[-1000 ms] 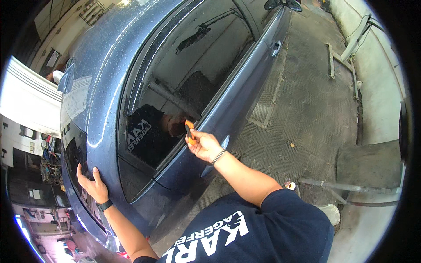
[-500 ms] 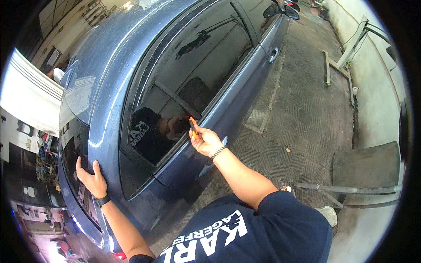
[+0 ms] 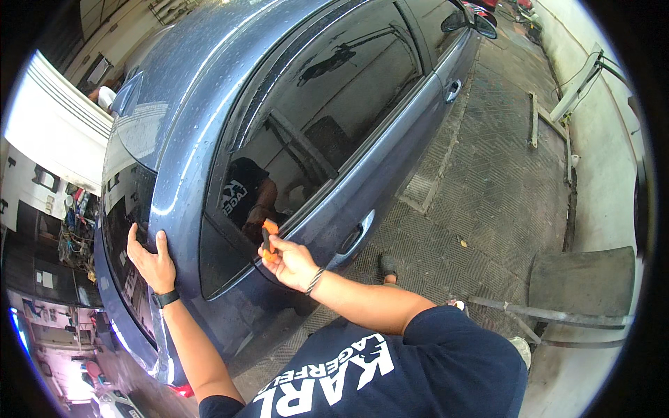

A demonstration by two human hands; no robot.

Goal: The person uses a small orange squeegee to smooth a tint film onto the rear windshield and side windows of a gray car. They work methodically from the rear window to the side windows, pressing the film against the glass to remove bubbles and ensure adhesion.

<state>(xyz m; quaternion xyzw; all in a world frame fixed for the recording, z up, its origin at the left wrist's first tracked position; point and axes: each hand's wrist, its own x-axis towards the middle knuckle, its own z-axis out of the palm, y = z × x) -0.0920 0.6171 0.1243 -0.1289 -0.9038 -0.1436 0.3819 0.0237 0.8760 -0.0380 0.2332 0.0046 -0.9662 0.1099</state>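
Note:
A dark blue car [image 3: 212,136] with water drops on its roof stands in front of me. My right hand [image 3: 291,265] pinches a small orange-and-black scraper [image 3: 268,240], its orange head pointing up at the lower rear corner of the dark rear door window [image 3: 306,146]. Whether the scraper touches the glass I cannot tell. Below that hand is the rear door handle [image 3: 357,237]. My left hand [image 3: 153,263] lies with thumb and fingers apart against the car's rear corner, beside the rear window [image 3: 129,202]. It holds nothing.
To the right runs a dark textured floor [image 3: 453,216] along a pale wall [image 3: 606,188]. Against it are a metal frame [image 3: 550,118] and a grey panel [image 3: 582,282] with metal bars. A side mirror [image 3: 481,24] juts out at the car's front. Shelving and clutter [image 3: 80,230] show at left.
My right hand has moved left and down with the scraper, along the window's lower edge toward its rear corner. My left hand stays against the car's rear corner. The view has shifted slightly.

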